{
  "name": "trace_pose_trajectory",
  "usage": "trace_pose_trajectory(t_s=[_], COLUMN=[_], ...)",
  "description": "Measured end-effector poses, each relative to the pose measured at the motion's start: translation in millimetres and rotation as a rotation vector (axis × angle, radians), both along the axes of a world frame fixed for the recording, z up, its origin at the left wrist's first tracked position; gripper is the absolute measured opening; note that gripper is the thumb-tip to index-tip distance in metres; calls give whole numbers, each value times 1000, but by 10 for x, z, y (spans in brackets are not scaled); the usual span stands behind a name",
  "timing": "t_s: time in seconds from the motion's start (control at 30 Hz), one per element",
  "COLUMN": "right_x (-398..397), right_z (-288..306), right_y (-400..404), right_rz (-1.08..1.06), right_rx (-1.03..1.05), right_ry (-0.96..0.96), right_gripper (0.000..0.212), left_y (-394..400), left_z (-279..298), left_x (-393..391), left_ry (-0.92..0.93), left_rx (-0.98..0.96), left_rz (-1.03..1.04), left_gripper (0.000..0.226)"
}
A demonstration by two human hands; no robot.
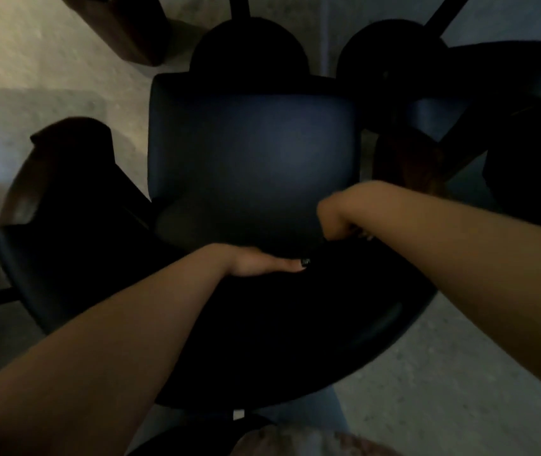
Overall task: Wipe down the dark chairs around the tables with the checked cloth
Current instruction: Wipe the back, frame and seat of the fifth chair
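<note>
A dark blue chair fills the middle of the head view, its seat (252,153) seen from above and its curved backrest (311,324) nearest me. My left hand (262,263) lies on the backrest's top edge. Its thumb points right along the edge, and its fingers are hidden over the front side. My right hand (338,215) is curled into a fist, pressed down where the seat meets the backrest. The checked cloth is lost in the dark under that fist; only a pale speck shows at the fingers.
A second dark chair (65,225) stands close on the left. Two round black pedestal bases (249,51) (390,51) lie beyond the seat. A dark table edge (525,133) is at the right and brown wood (124,31) at the top left. Pale floor (443,373) surrounds everything.
</note>
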State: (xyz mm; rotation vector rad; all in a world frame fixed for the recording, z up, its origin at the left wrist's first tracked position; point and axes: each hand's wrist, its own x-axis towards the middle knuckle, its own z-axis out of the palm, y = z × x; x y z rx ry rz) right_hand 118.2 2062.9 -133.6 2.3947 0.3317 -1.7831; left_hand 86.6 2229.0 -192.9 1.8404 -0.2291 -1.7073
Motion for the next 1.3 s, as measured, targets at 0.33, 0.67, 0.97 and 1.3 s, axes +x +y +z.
trace_pose_trajectory(t_s=[0.33,0.67,0.97,1.3], right_x=[-568,-157,106,532], right_z=[-277,-147,80,-62], right_y=[-46,105,317,504], right_rz=[-85,-1847,-1768,-2356], right_rx=[108,1021,1093,1174], right_ry=[149,-78,-742,-410], right_gripper=[19,14,18,58], left_y=[220,20,71,352], left_z=[-330,121,400,289], left_x=[-705,-75,530,1132], left_ry=[378,253,105,17], left_rx=[165,-21,-415,-512], left_rz=[49,722,1177,1199], left_gripper=[96,38,48,31])
